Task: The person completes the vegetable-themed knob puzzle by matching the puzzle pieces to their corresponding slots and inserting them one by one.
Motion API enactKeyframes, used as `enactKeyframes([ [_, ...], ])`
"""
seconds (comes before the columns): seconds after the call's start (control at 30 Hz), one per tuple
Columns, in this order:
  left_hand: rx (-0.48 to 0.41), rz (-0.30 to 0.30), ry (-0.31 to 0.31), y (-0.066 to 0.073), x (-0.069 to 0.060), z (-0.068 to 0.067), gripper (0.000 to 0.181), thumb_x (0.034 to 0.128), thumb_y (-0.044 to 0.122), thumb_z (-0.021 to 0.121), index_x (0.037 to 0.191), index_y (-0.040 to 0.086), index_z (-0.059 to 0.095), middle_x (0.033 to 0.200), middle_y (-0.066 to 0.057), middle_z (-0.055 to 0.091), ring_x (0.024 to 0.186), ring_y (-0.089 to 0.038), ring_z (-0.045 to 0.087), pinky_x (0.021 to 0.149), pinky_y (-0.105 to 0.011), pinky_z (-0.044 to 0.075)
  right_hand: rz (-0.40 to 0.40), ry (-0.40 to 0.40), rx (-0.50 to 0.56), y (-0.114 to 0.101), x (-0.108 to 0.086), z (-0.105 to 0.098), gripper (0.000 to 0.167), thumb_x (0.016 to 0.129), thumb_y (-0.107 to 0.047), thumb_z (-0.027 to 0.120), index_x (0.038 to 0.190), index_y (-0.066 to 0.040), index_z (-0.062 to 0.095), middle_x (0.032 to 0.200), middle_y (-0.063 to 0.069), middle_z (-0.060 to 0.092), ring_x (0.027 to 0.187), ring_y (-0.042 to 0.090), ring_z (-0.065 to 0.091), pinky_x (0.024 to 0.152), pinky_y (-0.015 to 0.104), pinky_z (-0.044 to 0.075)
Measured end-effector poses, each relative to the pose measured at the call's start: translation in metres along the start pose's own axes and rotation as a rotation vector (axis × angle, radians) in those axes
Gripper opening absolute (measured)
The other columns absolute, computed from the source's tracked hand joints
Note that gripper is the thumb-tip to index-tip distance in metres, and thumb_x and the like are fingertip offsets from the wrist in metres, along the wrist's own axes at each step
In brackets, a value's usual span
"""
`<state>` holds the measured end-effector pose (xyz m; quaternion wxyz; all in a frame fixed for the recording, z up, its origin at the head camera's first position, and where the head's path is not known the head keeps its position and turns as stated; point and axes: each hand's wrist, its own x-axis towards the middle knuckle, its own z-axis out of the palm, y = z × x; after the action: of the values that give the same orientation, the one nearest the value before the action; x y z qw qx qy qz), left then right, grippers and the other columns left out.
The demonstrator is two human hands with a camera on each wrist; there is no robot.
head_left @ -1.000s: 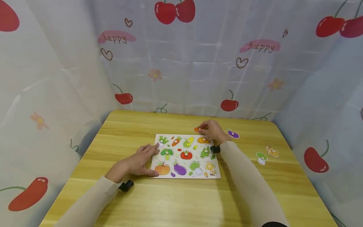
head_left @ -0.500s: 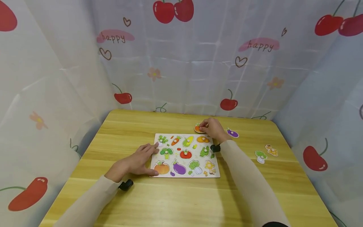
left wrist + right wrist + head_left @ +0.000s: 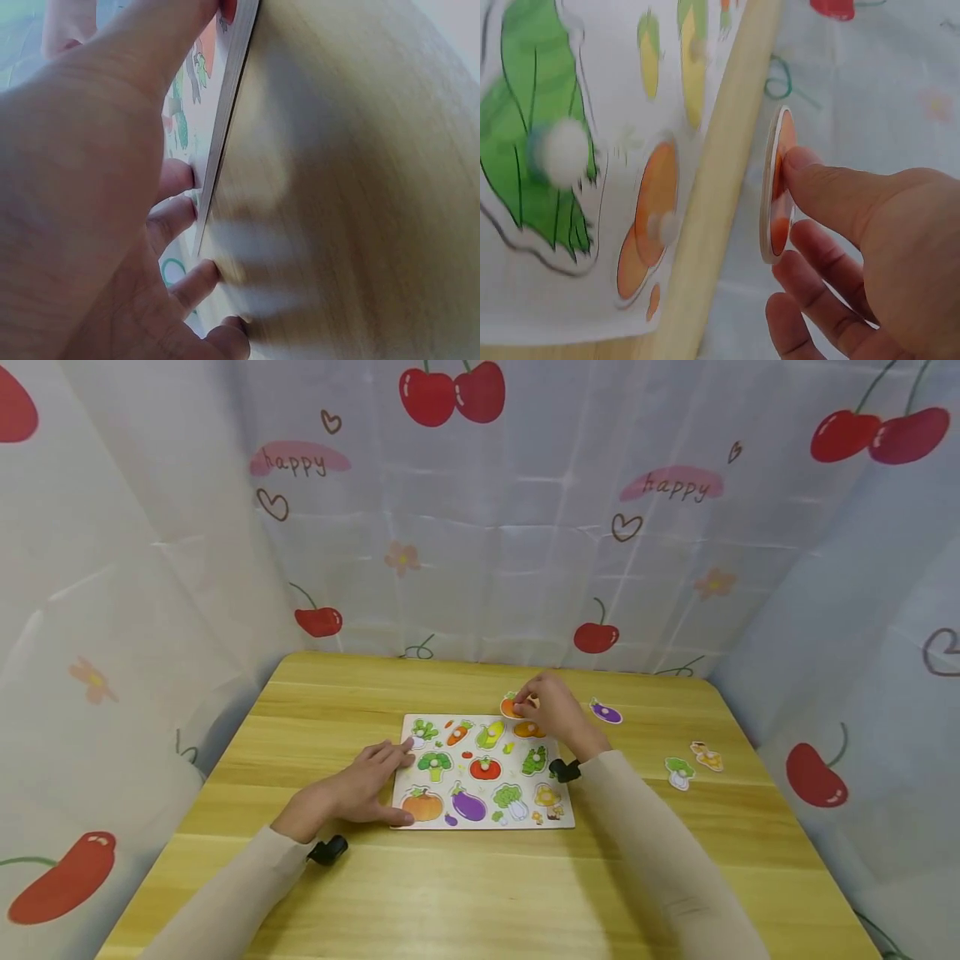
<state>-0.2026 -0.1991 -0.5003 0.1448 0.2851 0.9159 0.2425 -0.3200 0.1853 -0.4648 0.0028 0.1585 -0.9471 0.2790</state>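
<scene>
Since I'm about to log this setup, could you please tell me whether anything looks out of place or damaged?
Nothing looks spilled or damaged. The eggplant piece, leafy-vegetable piece and mushroom piece lie loose on the table, off the puzzle board bearing matching pictures.

Puzzle board [image 3: 513, 781]: white ground, multicoloured vegetable pictures; tomato [image 3: 485, 769] red, corn [image 3: 491, 735] yellow and green, broccoli [image 3: 434, 765] green. Orange piece [image 3: 507, 707], far side: green leaf, white edge. Loose on right: eggplant piece [image 3: 607, 713] purple, cabbage piece [image 3: 678, 774] green and white, mushroom piece [image 3: 707, 757] orange-yellow. Table [image 3: 465, 893]: yellow wood grain. Curtain [image 3: 480, 560]: whitish, red cherries, pink flowers, brown hearts, brown "happy" on pink smears. Sleeves [image 3: 232, 893]: plain beige.
</scene>
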Motion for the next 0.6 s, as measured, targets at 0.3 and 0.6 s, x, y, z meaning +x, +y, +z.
enactKeyframes([
  [0.3, 0.005, -0.006, -0.009, 0.002, 0.000, -0.001, 0.109, 0.0997, 0.056, 0.091, 0.177, -0.001, 0.039, 0.194, -0.024, 0.021, 0.176, -0.064, 0.018, 0.138, -0.085, 0.026, -0.103, 0.012, 0.003, -0.035, -0.036, 0.015, 0.009, 0.108, -0.022, 0.087, 0.107, -0.013, 0.087, 0.135, 0.012, 0.074, 0.115, 0.031, 0.073, 0.102, 0.049, 0.066],
  [0.6, 0.009, -0.013, -0.022, 0.002, 0.001, -0.002, 0.112, 0.1002, 0.058, 0.090, 0.179, 0.000, 0.036, 0.195, -0.023, 0.021, 0.176, -0.064, 0.018, 0.138, -0.085, 0.027, -0.181, -0.008, 0.010, -0.066, -0.060, 0.041, 0.006, 0.106, -0.022, 0.089, 0.105, -0.017, 0.086, 0.128, 0.007, 0.075, 0.099, 0.021, 0.074, 0.082, 0.035, 0.064],
])
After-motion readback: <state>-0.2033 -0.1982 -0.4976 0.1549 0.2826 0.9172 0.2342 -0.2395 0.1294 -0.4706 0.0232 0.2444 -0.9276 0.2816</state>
